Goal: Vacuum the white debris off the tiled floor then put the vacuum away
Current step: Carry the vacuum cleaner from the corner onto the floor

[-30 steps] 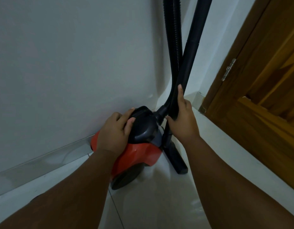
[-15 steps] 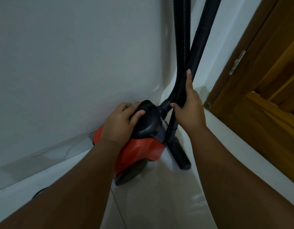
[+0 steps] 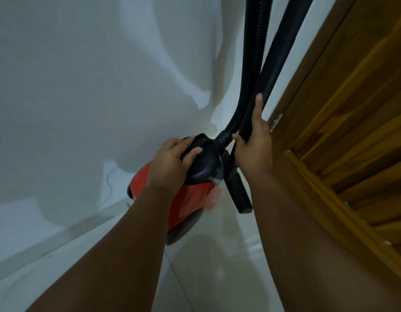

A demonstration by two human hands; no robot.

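No text, label, brand name or number can be read anywhere in this view. The red and black vacuum [image 3: 190, 194] shows no legible marking, and the white wall [image 3: 82, 86] and wooden door [image 3: 352, 131] carry none.

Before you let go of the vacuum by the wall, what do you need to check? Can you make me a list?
1. Left hand holding the black handle of the red vacuum: ok.
2. Right hand gripping the wand: ok.
3. Wand upright beside the hose: ok.
4. Vacuum close to the white wall: ok.
5. Clear of the wooden door: cannot tell.
6. White debris gone from the tiled floor: none shows here, rest cannot tell.
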